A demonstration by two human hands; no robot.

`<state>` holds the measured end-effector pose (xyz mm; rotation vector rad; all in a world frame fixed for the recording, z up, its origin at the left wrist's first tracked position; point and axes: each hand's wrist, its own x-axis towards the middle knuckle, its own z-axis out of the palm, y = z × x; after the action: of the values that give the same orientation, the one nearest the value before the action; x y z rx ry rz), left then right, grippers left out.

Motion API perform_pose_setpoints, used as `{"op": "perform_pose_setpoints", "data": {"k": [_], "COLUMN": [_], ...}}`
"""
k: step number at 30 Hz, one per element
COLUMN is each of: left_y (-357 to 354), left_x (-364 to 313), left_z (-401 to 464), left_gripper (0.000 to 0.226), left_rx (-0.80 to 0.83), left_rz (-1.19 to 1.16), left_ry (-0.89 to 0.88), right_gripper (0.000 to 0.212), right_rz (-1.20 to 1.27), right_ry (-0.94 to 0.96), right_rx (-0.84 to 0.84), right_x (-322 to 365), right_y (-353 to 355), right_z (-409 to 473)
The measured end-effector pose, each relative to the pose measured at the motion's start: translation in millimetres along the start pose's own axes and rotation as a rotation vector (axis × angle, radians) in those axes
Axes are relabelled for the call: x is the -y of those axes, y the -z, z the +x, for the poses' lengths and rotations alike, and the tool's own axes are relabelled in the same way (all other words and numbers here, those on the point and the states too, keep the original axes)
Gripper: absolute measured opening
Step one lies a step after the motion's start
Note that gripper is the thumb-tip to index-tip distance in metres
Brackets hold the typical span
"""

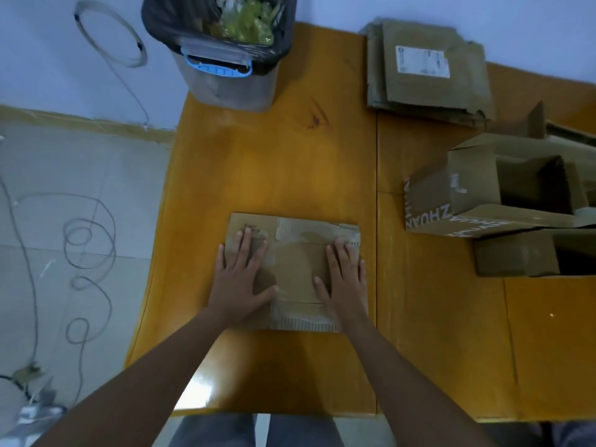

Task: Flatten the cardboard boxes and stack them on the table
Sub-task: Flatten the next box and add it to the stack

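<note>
Pressing one flattened box (292,272) flat onto the wooden surface (274,162), at 6 o'clock.

Lying on it, both hands, left (240,279) and right (345,282), fingers straight and spread, gripping nothing. Resting at 1 o'clock, a stack of flattened boxes (425,69) wearing one white shipping label, print unreadable. Standing at 3 o'clock, unflattened open boxes (503,208), exact count unclear, showing "ZHUAN" in white lettering. Sitting at 12 o'clock, one lined bin (222,50).

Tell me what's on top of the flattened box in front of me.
Both hands press flat on the flattened box: left hand on its left part, right hand on its right. Tape strips show between them; the cardboard beneath the palms is hidden.
</note>
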<state>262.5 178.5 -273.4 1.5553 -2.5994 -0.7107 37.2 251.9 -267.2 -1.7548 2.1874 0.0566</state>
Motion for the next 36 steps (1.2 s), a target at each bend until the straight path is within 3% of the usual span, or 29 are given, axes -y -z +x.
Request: {"op": "perform_pose_setpoints", "data": {"k": [4, 9, 12, 17, 22, 26, 31, 36], "left_y": [5.5, 1.3, 0.7, 5.6, 23.2, 42.2, 65.7, 96.8], "left_x": [6.1, 3.9, -3.6, -13.6, -17.6, -15.7, -24.3, -48.2], "left_z": [-16.9, -43.6, -49.9, -46.8, -43.5, -53.2, -57.3, -55.4], "left_gripper": [0.09, 0.082, 0.082, 0.079, 0.047, 0.038, 0.046, 0.049], "left_rx": [0.0, 0.071, 0.044, -0.03, -0.084, -0.085, -0.104, -0.123], "left_rz": [-0.196, -0.144, -0.241, -0.498, -0.934, -1.041, -0.971, -1.013], "left_ry": [0.156, 0.246, 0.289, 0.382, 0.524, 0.51, 0.392, 0.307], "right_gripper": [0.065, 0.067, 0.068, 0.076, 0.06, 0.049, 0.036, 0.038], "right_rz": [0.204, 0.157, 0.231, 0.334, 0.632, 0.814, 0.906, 0.865], "right_ry": [-0.148, -0.244, -0.294, -0.337, -0.46, -0.48, -0.509, -0.374], "right_rx": [-0.05, -0.001, 0.015, 0.036, -0.077, -0.098, -0.173, -0.176], "right_x": [-5.6, 1.4, 8.3, 12.8, 17.3, 12.0, 13.9, 12.5], "right_y": [4.6, 0.5, 3.0, 7.2, 17.3, 30.0, 51.4, 91.7], "right_z": [-17.2, -36.2, -35.5, -35.2, -28.8, -35.2, -41.2, -44.2]}}
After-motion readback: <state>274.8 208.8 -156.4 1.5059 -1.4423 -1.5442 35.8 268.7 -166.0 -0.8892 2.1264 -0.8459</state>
